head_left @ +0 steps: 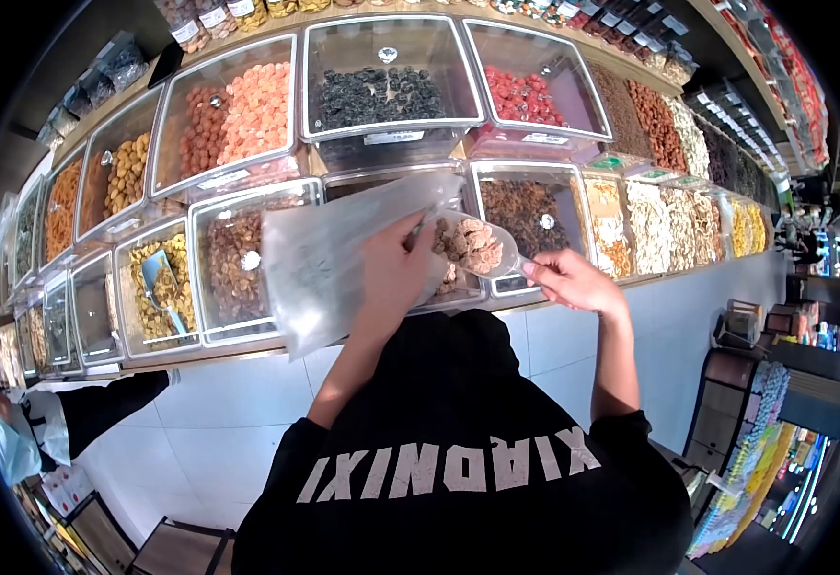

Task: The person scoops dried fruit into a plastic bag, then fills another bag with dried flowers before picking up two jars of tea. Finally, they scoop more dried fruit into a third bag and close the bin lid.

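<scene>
My right hand [575, 281] is closed round the handle of a clear plastic scoop [512, 255], which carries pinkish-brown, lumpy dried pieces [475, 247]. Pinched in my left hand [393, 257] is a translucent plastic bag [319, 264] that spreads out to the left. The scoop's front end is right at the bag's edge, beside my left fingers. Beneath both hands is a lidded bin [458, 299] of the front row, mostly covered by the bag, scoop and hands.
Lidded bins of dried fruit surround my hands, including dark berries [381, 96], orange pieces [257, 101] and brown pieces [525, 216]. A blue scoop [161, 283] lies in a yellow-filled bin. Open nuts [648, 216] stand right. Another person [41, 426] is at the left.
</scene>
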Demonstrator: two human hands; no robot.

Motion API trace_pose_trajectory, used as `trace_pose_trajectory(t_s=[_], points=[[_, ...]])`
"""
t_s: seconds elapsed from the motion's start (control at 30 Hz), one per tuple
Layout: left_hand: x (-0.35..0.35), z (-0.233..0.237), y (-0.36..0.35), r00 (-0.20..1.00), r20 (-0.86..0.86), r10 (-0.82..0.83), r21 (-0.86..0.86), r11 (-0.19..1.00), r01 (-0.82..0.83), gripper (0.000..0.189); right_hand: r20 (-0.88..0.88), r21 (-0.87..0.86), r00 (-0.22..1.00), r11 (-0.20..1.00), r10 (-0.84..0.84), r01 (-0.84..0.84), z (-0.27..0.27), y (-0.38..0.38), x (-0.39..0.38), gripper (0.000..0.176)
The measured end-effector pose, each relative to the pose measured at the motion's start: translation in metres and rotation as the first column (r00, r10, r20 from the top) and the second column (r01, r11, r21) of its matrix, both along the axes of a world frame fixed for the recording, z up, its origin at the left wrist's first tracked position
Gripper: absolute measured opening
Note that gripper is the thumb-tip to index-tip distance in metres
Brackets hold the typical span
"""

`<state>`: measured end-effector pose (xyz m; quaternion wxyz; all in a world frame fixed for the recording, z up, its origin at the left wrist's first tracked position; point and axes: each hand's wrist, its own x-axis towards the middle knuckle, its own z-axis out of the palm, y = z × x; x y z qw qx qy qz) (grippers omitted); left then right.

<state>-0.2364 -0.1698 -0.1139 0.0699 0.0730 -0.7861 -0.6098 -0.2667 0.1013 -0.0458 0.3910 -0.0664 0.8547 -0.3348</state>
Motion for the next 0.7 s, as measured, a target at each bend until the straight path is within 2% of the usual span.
trace_pose_trajectory(t_s=[0.07,0.17,0.2,0.27,0.3,0.33,0.37,0.47,0.57,0.6,0.63,0.67,0.7], points=[[-0.002,0.004,0.01,0.998,-0.035,-0.059,0.077,0.995,0.061,0.022,-0.07,0.085,0.995,0.995,0.066,-0.06,0.018,-0.005,-0.001,0.046],[0.001,0.011,0.015,0.99,-0.044,-0.137,0.345,0.928,0.144,0.022,-0.226,0.183,0.952,0.969,0.206,-0.166,0.031,-0.02,0.0,0.042],[0.005,0.013,0.013,0.985,-0.021,-0.173,0.475,0.865,0.162,0.022,-0.283,0.19,0.928,0.962,0.243,-0.194,0.034,-0.031,0.001,0.04],[0.01,0.015,0.007,0.967,0.006,-0.253,0.703,0.689,0.176,0.024,-0.354,0.314,0.854,0.909,0.381,-0.275,0.029,-0.054,0.001,0.039],[0.013,0.011,0.004,0.965,-0.029,-0.261,0.794,0.58,0.181,0.024,-0.382,0.377,0.808,0.874,0.449,-0.308,0.027,-0.063,0.001,0.038],[0.017,0.005,0.0,0.963,-0.064,-0.263,0.869,0.459,0.184,0.026,-0.523,0.376,0.694,0.864,0.495,-0.334,0.013,-0.069,0.002,0.034],[0.02,0.001,-0.002,0.961,-0.1,-0.258,0.926,0.33,0.185,0.027,-0.526,0.405,0.682,0.855,0.508,-0.324,0.005,-0.078,0.003,0.033],[0.033,0.022,-0.008,0.97,0.179,-0.164,0.943,0.309,-0.122,0.035,-0.543,0.513,0.611,0.804,0.576,-0.302,-0.002,-0.107,0.007,0.028],[0.04,-0.014,-0.027,0.963,-0.186,-0.196,0.977,0.067,0.202,0.037,-0.623,0.469,0.505,0.802,0.597,-0.37,0.014,-0.111,0.004,0.013],[0.042,-0.006,-0.032,0.981,-0.105,-0.164,0.991,0.068,0.118,0.036,-0.545,0.467,0.596,0.804,0.59,-0.369,0.02,-0.108,0.002,0.012],[0.044,-0.01,-0.038,0.988,-0.084,-0.13,0.996,0.025,0.088,0.036,-0.606,0.419,0.598,0.85,0.524,-0.32,0.03,-0.099,0.003,0.017],[0.046,-0.017,-0.045,0.993,-0.062,-0.099,0.998,-0.018,0.06,0.036,-0.7,0.343,0.549,0.889,0.457,-0.302,0.044,-0.089,0.006,0.025],[0.047,-0.011,-0.05,0.997,0.049,-0.065,0.999,0.02,-0.048,0.036,-0.508,0.441,0.7,0.85,0.502,-0.289,0.057,-0.085,-0.001,0.033]])
